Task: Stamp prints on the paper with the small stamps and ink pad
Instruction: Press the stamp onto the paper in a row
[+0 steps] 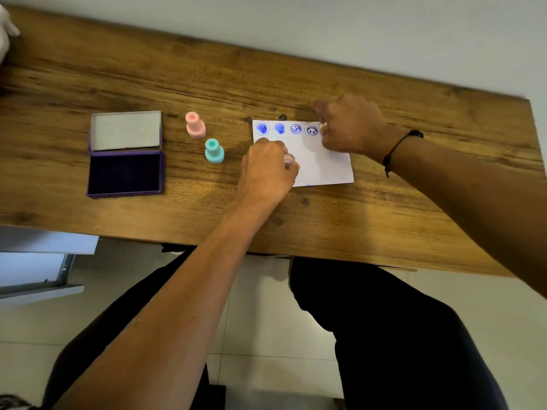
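Wooden table [296, 84] supporting everything. Open ink pad [125, 173] lying far left of grip. White paper [325, 164] sitting under both hands, four blue prints [296, 129] lining top edge. Right hand [352, 125] pressing paper's upper right corner, fingers curled; whether holding anything, cannot tell. Left hand [266, 170] pinching small stamp [288, 160] against paper. Teal stamp [214, 151], pink stamp [195, 125] standing upright left of grip.

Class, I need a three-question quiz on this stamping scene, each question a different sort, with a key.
1. True or false: the ink pad has its lid open.
2. How many stamped prints show in the top row of the paper?
3. Which stamp stands nearer the paper: A) pink stamp B) teal stamp?

Key: 1 true; 2 four; 3 B.
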### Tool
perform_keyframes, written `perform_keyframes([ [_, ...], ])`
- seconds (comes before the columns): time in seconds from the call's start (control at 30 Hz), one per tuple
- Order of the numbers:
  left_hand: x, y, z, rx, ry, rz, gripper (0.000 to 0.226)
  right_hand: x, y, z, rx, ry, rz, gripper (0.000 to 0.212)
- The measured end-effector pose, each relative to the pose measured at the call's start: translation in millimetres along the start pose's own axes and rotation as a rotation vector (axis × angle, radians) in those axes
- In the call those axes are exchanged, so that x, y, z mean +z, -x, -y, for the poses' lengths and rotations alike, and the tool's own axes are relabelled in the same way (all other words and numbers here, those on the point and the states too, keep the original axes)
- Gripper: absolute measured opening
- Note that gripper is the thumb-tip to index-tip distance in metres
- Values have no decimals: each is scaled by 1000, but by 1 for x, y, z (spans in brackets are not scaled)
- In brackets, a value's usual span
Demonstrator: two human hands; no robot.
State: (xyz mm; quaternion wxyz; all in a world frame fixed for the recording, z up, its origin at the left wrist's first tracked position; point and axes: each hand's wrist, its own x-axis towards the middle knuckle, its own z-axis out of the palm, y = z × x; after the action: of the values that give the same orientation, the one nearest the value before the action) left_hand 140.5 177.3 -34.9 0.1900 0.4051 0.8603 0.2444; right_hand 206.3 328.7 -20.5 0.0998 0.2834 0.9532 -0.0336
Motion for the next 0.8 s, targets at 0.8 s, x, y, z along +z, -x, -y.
perform_keyframes([
  [0.8, -5, 0, -5, -15, -9, 47, 29, 2, 0, 0, 22, -82, 51, 26],
])
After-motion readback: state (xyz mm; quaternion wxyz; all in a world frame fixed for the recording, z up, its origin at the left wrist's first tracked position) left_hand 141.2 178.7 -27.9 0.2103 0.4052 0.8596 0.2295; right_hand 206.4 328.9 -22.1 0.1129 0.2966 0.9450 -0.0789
